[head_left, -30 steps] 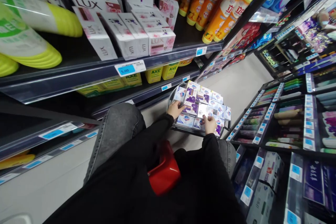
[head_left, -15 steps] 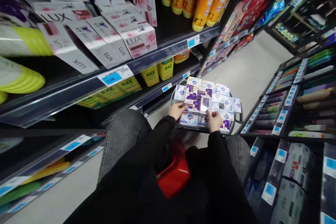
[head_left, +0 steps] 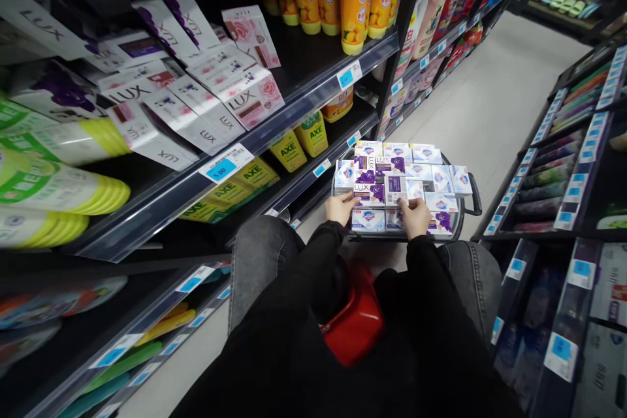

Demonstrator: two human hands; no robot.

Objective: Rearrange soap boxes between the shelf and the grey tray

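A black basket (head_left: 462,217) in front of my knees is filled with rows of small soap boxes. My left hand (head_left: 341,208) has its fingers closed at the left end of a purple-and-white LUX soap box (head_left: 370,194) on the top layer. With thumb and fingertips, my right hand (head_left: 415,217) grips the lower right corner of a second LUX soap box (head_left: 393,187), whose purple label and barcode face up. The two boxes lie side by side. White-and-blue soap boxes (head_left: 368,219) surround them; my right fingers partly cover those below.
On the left shelf stand more LUX boxes (head_left: 255,101), orange bottles (head_left: 353,0) and yellow-capped bottles (head_left: 63,192). Yellow AXE bottles (head_left: 289,150) sit one shelf lower. A red object (head_left: 355,320) hangs between my legs. Stocked shelves (head_left: 553,170) line the right; the aisle floor (head_left: 490,78) runs ahead.
My view has shifted, so the basket and both hands appear farther right. The box at my right hand now shows its purple label and barcode more plainly. Both hands stay on the boxes.
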